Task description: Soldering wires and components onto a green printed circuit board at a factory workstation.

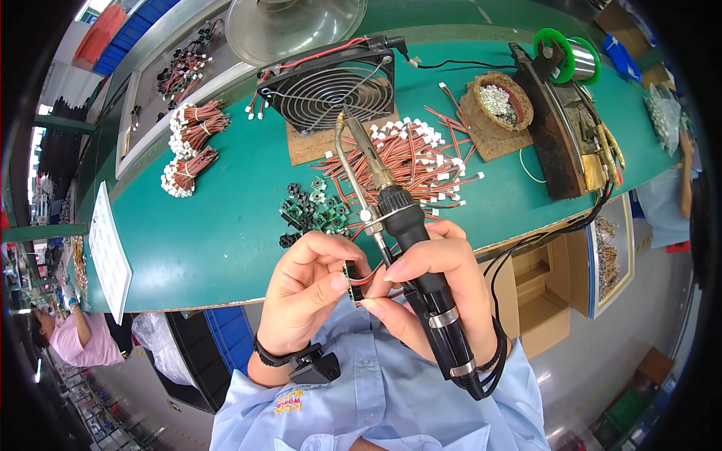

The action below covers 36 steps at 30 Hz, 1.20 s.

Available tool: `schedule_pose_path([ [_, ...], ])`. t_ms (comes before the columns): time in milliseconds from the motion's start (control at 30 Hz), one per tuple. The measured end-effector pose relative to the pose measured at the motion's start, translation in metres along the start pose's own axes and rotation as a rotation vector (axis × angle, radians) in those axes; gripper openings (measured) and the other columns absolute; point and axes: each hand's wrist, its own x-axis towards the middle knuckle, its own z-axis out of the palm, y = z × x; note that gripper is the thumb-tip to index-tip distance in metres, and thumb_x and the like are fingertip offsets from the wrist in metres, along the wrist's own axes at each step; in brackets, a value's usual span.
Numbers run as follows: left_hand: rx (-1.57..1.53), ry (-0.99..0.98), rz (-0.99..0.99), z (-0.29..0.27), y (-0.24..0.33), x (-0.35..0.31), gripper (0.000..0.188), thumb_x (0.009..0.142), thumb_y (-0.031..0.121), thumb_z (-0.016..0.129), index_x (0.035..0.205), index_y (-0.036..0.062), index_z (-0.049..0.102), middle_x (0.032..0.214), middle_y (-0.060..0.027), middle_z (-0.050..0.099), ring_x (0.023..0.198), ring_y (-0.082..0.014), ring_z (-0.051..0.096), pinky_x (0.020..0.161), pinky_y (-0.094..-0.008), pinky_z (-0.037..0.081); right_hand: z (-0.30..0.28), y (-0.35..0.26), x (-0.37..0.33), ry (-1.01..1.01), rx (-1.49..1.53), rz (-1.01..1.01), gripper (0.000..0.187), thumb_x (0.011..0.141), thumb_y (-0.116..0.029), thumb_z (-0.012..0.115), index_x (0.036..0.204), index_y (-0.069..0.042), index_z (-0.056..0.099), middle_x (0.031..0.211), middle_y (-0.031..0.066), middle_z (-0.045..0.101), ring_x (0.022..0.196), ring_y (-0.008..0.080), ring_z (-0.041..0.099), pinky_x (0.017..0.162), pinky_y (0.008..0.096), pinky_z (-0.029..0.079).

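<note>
Between the thumb and fingers of my left hand point(304, 289) is a small circuit board point(352, 282) with a black part on it, held close to my body. A black soldering iron point(425, 263) with a metal feed tube beside its barrel lies in my right hand point(451, 278), its tip pointing away toward the fan. Fingertips of my right hand also pinch thin red and black wires that run to the board. Ahead of my hands lie a pile of small circuit boards point(312, 210) and a heap of red-and-black wires with white connectors point(414, 161).
A black fan point(335, 94) stands at the back. To the right are a round dish of metal bits point(500, 105), a solder spool point(575, 60) and a dark stand point(549, 128). Tied wire bundles point(188, 169) and a white sheet point(109, 255) are left. Cables trail from the iron.
</note>
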Motion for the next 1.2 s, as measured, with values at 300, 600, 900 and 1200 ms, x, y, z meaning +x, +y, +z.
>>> schedule_pose_path([
  [300, 0.309, 0.069, 0.040, 0.010, 0.016, -0.007, 0.020, 0.090, 0.002, 0.054, 0.108, -0.0028, 0.048, 0.103, -0.0133, 0.060, 0.096, -0.0189, 0.058, 0.086, -0.0324, 0.045, -0.001, 0.001, -0.004, 0.013, 0.010, 0.047, 0.043, 0.074, -0.004, 0.075, 0.103, -0.011, 0.044, 0.079, 0.0021, 0.065, 0.073, 0.0111, 0.062, 0.095, 0.0410, 0.028],
  [600, 0.225, 0.058, 0.116, 0.013, 0.012, 0.000, 0.011, 0.093, 0.002, 0.048, 0.103, -0.0007, 0.043, 0.106, -0.0186, 0.061, 0.101, -0.0191, 0.059, 0.087, -0.0304, 0.045, 0.002, 0.007, -0.005, 0.251, -0.395, -0.113, 0.045, 0.069, -0.016, 0.080, 0.105, -0.011, 0.055, 0.079, 0.0015, 0.064, 0.072, 0.0159, 0.061, 0.088, 0.0414, 0.034],
  [900, 0.415, 0.297, 0.280, -0.013, 0.004, 0.008, 0.006, 0.094, 0.003, 0.047, 0.099, 0.0005, 0.044, 0.102, -0.0160, 0.064, 0.097, -0.0161, 0.060, 0.085, -0.0277, 0.044, -0.020, 0.026, -0.050, 0.098, -0.480, -0.229, 0.066, 0.070, -0.043, 0.074, 0.116, -0.003, 0.049, 0.076, 0.0058, 0.061, 0.067, 0.0171, 0.057, 0.097, 0.0476, 0.026],
  [1200, 0.536, 0.356, 0.312, -0.016, 0.004, 0.006, 0.007, 0.092, 0.003, 0.050, 0.097, 0.0003, 0.046, 0.100, -0.0151, 0.066, 0.094, -0.0150, 0.061, 0.083, -0.0270, 0.045, -0.009, 0.013, -0.047, -0.054, -0.365, -0.172, 0.046, 0.061, -0.025, 0.081, 0.102, -0.015, 0.064, 0.074, -0.0049, 0.063, 0.071, 0.0124, 0.058, 0.094, 0.0380, 0.028],
])
